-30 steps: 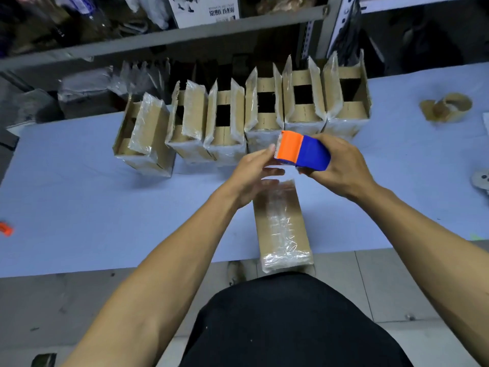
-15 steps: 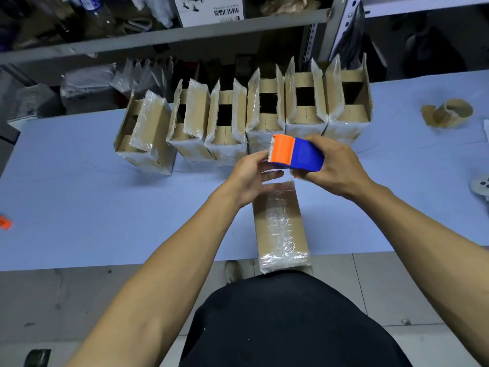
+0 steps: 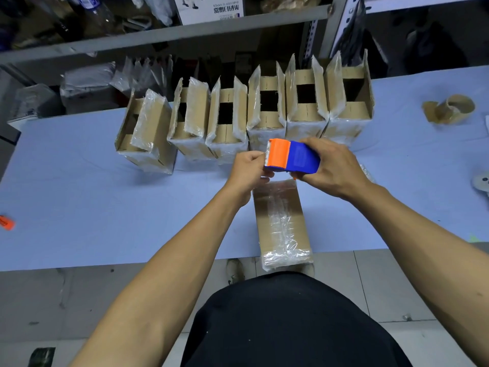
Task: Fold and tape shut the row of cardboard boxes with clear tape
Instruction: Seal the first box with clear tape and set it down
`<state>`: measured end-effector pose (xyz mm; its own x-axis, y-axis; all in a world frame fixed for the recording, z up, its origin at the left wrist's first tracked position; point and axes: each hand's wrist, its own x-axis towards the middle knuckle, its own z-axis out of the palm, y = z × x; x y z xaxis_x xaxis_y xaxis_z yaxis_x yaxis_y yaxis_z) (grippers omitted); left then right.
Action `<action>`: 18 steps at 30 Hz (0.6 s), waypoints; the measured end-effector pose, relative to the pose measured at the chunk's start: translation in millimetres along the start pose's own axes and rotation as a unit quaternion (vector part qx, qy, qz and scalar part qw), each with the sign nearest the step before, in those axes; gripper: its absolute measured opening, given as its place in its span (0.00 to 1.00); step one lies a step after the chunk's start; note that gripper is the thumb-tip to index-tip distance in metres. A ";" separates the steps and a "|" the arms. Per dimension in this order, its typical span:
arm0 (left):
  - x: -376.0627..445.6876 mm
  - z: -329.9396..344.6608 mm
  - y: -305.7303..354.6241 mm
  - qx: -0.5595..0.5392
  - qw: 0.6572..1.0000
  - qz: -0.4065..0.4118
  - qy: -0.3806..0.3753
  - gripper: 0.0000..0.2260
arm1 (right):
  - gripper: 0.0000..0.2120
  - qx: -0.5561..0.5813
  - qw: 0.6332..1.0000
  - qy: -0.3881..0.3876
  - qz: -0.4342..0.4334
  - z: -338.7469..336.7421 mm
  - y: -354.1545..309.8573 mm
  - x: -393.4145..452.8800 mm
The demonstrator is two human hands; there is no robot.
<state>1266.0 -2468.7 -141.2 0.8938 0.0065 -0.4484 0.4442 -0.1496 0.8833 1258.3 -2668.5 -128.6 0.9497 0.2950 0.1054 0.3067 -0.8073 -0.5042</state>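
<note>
Boxes stand in a row of six at the back of the blue table, touching side by side, long flaps up and tops open, small end flaps already folded in; the leftmost leans away from its neighbours. All wear clear wrap on their flaps. Head view, the only one: a seventh box lies flat at the near table edge, straight in front of the person, its top closed and shiny with clear tape, one end overhanging the edge; judged to be the box in hand, pulled from the row so it can be worked close to the body. Just above its far end the right hand grasps the blue-and-orange tape dispenser, fingers curled round the blue body, toothed orange end turned toward the left hand. Left thumb and forefinger pinch at that toothed edge, probably picking up the loose tape end; the tape itself is too clear to see. Likely next need: a free tail long enough to lay down. Spent tape cores sit well apart on the right of the table; a small orange object lies at the left edge. Shelving behind holds clutter.
</note>
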 end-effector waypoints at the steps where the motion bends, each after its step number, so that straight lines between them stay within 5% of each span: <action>1: 0.5 -0.2 -0.8 0.009 1.000 0.007 0.009 0.12 | 0.28 -0.009 1.000 0.001 0.000 -0.7 -1.1 -0.2; 6: 0.0 1.5 -11.4 0.056 0.997 0.018 0.057 0.13 | 0.25 -0.039 0.998 -0.035 -0.022 -6.5 -3.9 -0.9; 11: -8.1 -16.6 -30.9 -0.029 0.995 -0.029 0.087 0.12 | 0.22 -0.065 0.996 -0.064 0.016 -10.1 16.4 -18.4; 18: -13.3 -16.6 -58.8 0.075 0.984 -0.018 0.160 0.15 | 0.26 -0.069 0.993 -0.094 0.014 0.9 27.2 -16.5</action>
<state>1229.0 -2443.6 -184.9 0.8614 0.3225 -0.3925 0.4841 -0.2870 0.8266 1251.0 -2694.9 -144.8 0.9335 0.3506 -0.0756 0.2978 -0.8751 -0.3815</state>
